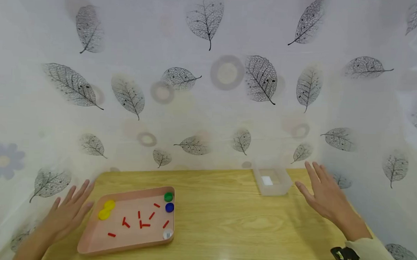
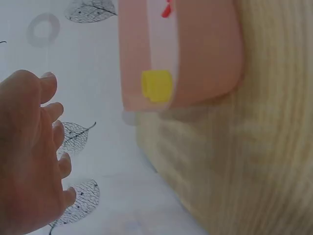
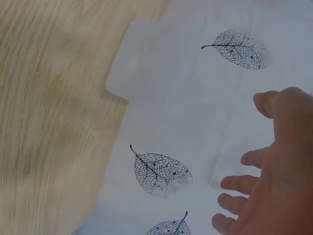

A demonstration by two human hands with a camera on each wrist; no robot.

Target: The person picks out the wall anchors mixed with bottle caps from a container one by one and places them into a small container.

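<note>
My left hand (image 1: pixel 66 217) hovers beside the left end of a pink tray (image 1: pixel 126 248), fingers extended and holding nothing. Inside the tray lie two yellow caps (image 1: pixel 106 209), a green cap (image 1: pixel 168 197), a blue cap (image 1: pixel 169 207) and a white round piece (image 1: pixel 168 234). Several short red sticks (image 1: pixel 151 215) are scattered over its floor. On the other side, my right hand (image 1: pixel 326 195) is raised with spread fingers, just right of a translucent plastic box (image 1: pixel 275 190). A small white piece (image 1: pixel 267 180) shows in that box. In the left wrist view, the tray's corner (image 2: pixel 210 58) is apart from the fingers.
Both containers stand on a wood-grain table (image 1: pixel 222 219), the box near its back edge. A white curtain (image 1: pixel 209 114) printed with dark leaves hangs behind and along both sides. A black clip-like object (image 1: pixel 344 255) sits at the right sleeve cuff.
</note>
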